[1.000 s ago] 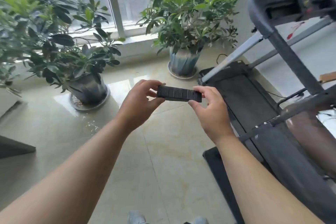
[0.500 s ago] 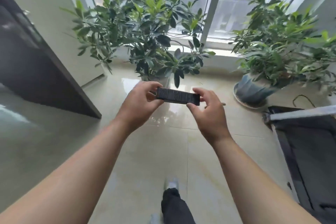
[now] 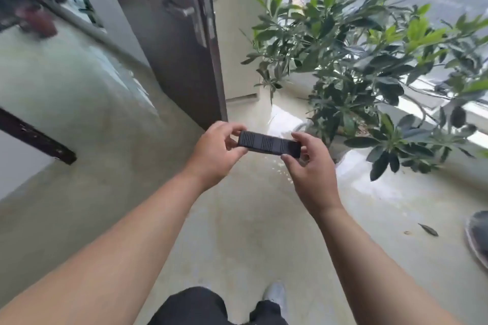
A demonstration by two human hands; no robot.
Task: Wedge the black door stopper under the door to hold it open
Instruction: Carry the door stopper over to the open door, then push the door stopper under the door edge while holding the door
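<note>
— What had changed since half a second before?

— The view had swung left. The dark door point(image 3: 169, 42), only at the left edge before, now stood upper centre, with its metal handle point(image 3: 182, 10) and latch plate in sight. The potted plant point(image 3: 351, 60) had slid to the right, and the second pot had gone out of frame except for a grey rim at the right edge. The hands had kept their hold as before.

— Where was the black door stopper?

— The black door stopper point(image 3: 269, 144) was in the air in front of the person, well above the pale tiled floor point(image 3: 250, 232) and not under the door. It lay nearly level, ribbed face toward the camera, its left end just below the door's lower corner in the picture.

— And the hands?

— The left hand point(image 3: 215, 154) pinched the stopper's left end between thumb and curled fingers point(image 3: 229, 126). The right hand point(image 3: 307, 166) pinched the right end, thumb below and fingers above.

— Any brand or lettering?

— None could be read; the stopper showed only groups of ridges, and the frame was somewhat blurred.

— Anything else?

— A fallen leaf point(image 3: 428, 229) lay on the floor at right, and a grey shoe point(image 3: 276, 295) showed at the bottom.
</note>
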